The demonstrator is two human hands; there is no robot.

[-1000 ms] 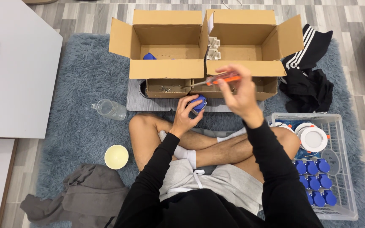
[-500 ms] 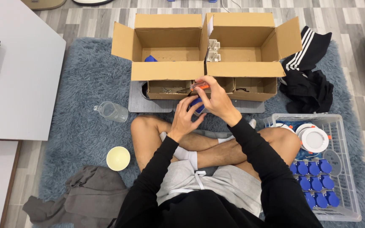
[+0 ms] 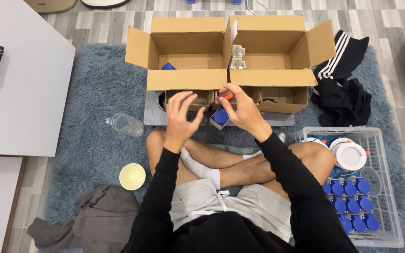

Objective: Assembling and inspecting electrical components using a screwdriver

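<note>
Where grey rug (image 3: pixel 85 140) covers plank floor (image 3: pixel 380 21)

I am sitting cross-legged on the rug (image 3: pixel 94 140), facing two open cardboard boxes (image 3: pixel 188 56) standing side by side at its far edge. A plastic bottle (image 3: pixel 125 124) is lying to my left, a cup (image 3: pixel 132 176) nearer me. A wire basket (image 3: pixel 385 187) is sitting at the rug's right edge, holding round caps (image 3: pixel 348 204). Dark clothing (image 3: pixel 343 98) is lying behind the basket.

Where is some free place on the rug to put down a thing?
Bare rug lies between the white cabinet and left cardboard box, above the plastic bottle. The wire basket is crowded with blue parts; dark clothes cover the right.
</note>
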